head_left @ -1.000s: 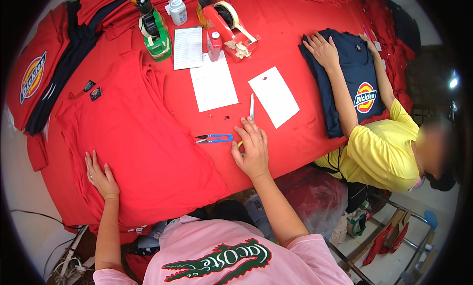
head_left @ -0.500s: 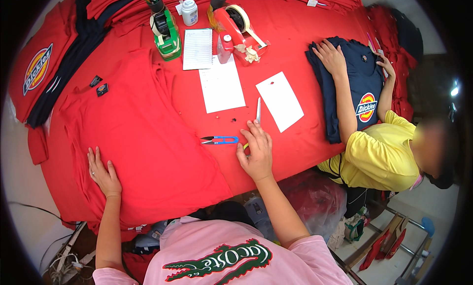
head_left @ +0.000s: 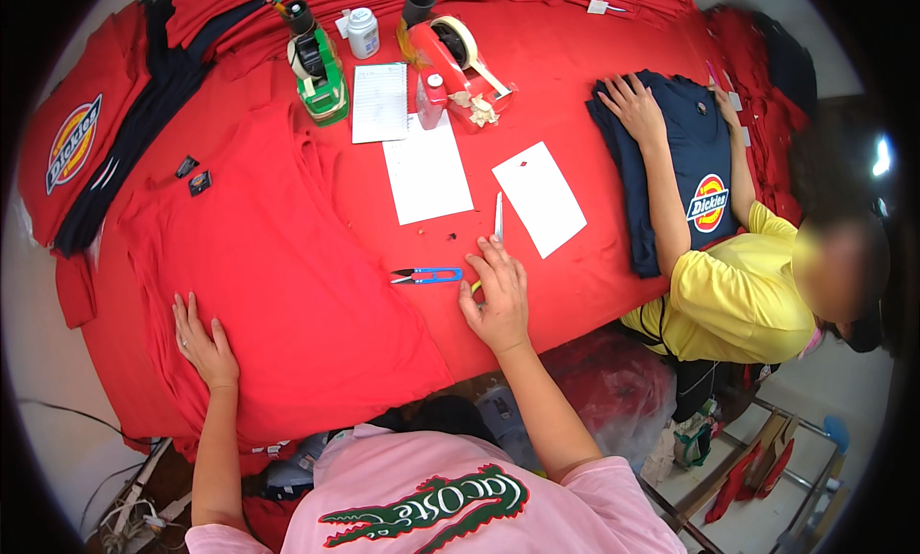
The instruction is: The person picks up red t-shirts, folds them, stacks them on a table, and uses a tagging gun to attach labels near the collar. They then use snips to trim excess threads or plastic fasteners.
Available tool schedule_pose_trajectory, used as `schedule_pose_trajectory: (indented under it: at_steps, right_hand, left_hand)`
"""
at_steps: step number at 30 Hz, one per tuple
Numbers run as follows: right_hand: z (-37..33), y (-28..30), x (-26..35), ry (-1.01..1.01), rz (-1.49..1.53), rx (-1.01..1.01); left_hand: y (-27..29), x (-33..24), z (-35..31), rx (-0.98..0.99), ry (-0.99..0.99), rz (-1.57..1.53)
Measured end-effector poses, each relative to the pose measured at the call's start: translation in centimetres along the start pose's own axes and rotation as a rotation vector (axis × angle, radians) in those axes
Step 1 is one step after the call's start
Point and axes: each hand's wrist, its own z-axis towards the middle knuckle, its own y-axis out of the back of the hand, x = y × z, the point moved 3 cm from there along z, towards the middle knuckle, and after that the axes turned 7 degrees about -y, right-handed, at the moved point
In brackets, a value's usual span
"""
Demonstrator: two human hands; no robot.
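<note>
My left hand (head_left: 206, 348) lies flat with fingers spread on a red T-shirt (head_left: 278, 305), which is laid out with its neck label (head_left: 199, 182) at the far side. Over a pair of scissors (head_left: 498, 219), my right hand (head_left: 498, 300) has its fingers curved around the yellow handle. The hand hides most of the handle, while the blades stick out beyond the fingertips. Just left of that hand are thread snips (head_left: 426, 276) with a blue handle, untouched. A white sheet (head_left: 541, 201) with a small dark red piece on it lies beyond.
Farther back are a notepad (head_left: 380, 103), another sheet (head_left: 428, 171), a green tape dispenser (head_left: 323, 80), a red tape dispenser (head_left: 455, 60), a pink bottle (head_left: 432, 99) and a white jar (head_left: 363, 34). At right, a person in yellow (head_left: 738, 290) has both hands on navy shirts (head_left: 661, 171).
The view has shifted slightly. Both my hands keep their places on the shirt and the scissors. At right, the co-worker's far hand has moved slightly along the navy shirt's edge.
</note>
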Motion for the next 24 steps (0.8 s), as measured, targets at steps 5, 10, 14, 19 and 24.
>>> schedule_pose_trajectory:
  at_steps: [5,10,14,19,24]
  right_hand:
    - [-0.1,0.6,0.2,-0.04,0.025,-0.111]
    - [-0.5,0.3,-0.3,-0.036,0.061,-0.166]
    - [-0.6,0.3,-0.3,-0.019,0.069,-0.167]
    - [-0.9,0.5,-0.1,-0.031,0.092,-0.18]
    - [-1.0,0.8,0.0,-0.04,0.12,-0.163]
  left_hand:
    - [0.3,-0.2,-0.4,0.019,0.038,0.011]
    - [0.1,-0.1,-0.1,-0.003,0.015,-0.019]
    - [0.2,-0.2,-0.3,0.006,0.03,0.0]
    - [0.0,0.0,-0.3,-0.011,0.008,-0.01]
    - [0.0,0.2,-0.4,-0.012,0.018,-0.011]
